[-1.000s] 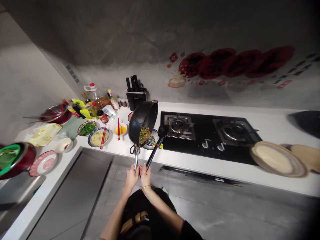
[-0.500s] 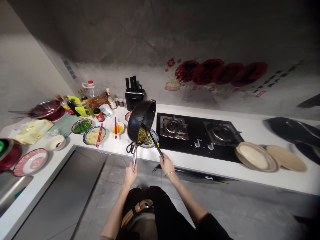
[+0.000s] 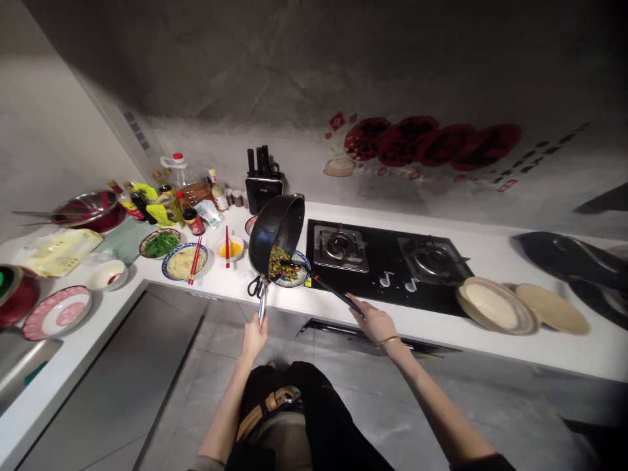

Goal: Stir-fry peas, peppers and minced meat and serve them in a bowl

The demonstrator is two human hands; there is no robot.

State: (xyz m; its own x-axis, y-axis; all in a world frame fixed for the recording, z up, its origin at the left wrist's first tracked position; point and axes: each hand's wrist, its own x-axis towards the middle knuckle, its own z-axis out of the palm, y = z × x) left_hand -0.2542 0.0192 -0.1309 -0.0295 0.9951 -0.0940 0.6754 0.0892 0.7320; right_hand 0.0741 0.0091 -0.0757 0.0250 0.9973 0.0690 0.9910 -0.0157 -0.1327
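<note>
My left hand [image 3: 255,334] grips the metal handle of a black frying pan [image 3: 275,232], which is tilted steeply over a blue-patterned plate [image 3: 300,265] on the white counter. Chopped green and red vegetables sit at the pan's lower edge, above the plate. My right hand [image 3: 373,322] holds the long handle of a black spatula [image 3: 324,284]; its blade reaches into the pan's food. A gold bangle is on my right wrist.
A black two-burner gas hob [image 3: 387,261] lies right of the plate. Left of it stand a bowl of yellow sauce [image 3: 230,248], a noodle plate with red chopsticks [image 3: 185,261], greens [image 3: 159,243], bottles and a knife block [image 3: 263,186]. Round wooden lids [image 3: 495,306] rest at the right.
My right hand has swung out to the right, away from my left hand, lowering the spatula handle while its blade moved into the food in the pan. The pan stays tilted over the plate.
</note>
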